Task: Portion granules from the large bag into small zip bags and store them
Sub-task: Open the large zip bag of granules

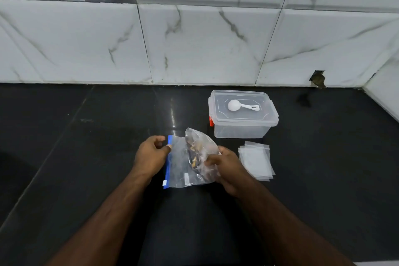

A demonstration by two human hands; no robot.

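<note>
A large clear zip bag [180,170] with a blue zipper strip lies on the black counter, with brown and tan granules bunched at its right end. My left hand [151,154] pinches the blue zipper edge near its top. My right hand [224,164] grips the bunched, filled end of the bag. A stack of small clear zip bags [257,161] lies flat just right of my right hand. Behind it stands a clear plastic storage box [241,129] with its lid shut and a white scoop [236,106] resting on the lid.
The black counter [86,157] runs to a marble-tiled wall [194,45] at the back and a side wall at the far right. The box has an orange latch [211,121] on its left side.
</note>
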